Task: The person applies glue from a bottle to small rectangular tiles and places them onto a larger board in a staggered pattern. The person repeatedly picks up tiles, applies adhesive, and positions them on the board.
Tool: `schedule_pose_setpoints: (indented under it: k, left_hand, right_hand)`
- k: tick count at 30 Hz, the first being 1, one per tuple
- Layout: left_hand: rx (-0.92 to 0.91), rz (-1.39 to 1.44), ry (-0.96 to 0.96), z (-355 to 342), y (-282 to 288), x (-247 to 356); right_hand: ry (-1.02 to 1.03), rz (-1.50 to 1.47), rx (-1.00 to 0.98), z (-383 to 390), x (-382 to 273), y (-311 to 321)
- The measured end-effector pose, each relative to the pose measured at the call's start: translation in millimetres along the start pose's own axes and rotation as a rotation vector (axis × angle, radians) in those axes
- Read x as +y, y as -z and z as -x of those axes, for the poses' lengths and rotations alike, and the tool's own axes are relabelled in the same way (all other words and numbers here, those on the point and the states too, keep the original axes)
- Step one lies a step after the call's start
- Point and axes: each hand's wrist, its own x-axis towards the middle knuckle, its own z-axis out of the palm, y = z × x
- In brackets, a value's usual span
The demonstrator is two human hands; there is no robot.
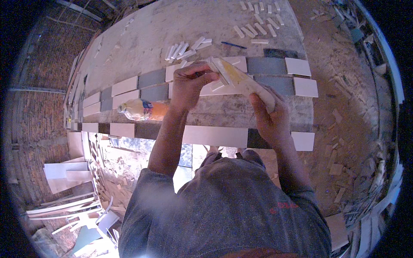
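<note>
Above the table, my right hand (275, 118) is wrapped round the lower end of a long pale translucent plastic container (241, 81) with something yellowish in it. The container is tilted, its wider end up and to the left. Close against that end, my left hand (189, 84) has its fingers closed in a pinch; what lies between them is hidden. Under my hands, pale flat panels (202, 133) and dark grey panels (263, 65) lie in rows. Small white strips (176, 50) are grouped just beyond my left hand.
An orange-filled plastic bottle (144, 109) lies left of my left forearm. A blue pen (233, 44) and more white strips (258, 29) are farther back on the dusty table (150, 26). Offcuts (64, 208) are piled at the lower left; scraps litter the floor (340, 142) at right.
</note>
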Motion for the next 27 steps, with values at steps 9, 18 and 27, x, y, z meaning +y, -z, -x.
schedule_pose_setpoints:
  k: [9,18,27]
  left_hand:
    - [-0.058,0.018,-0.087,0.7,-0.7,-0.5]
    - [-0.038,0.188,-0.013,0.7,3.6,0.6]
    - [-0.062,0.318,-0.03,-0.6,1.9,-3.1]
  right_hand:
    - [0.067,0.054,0.017,-5.9,2.6,-7.3]
    - [-0.026,0.041,-0.007,3.8,10.1,14.5]
    - [0.052,0.124,-0.056,6.0,10.3,5.0]
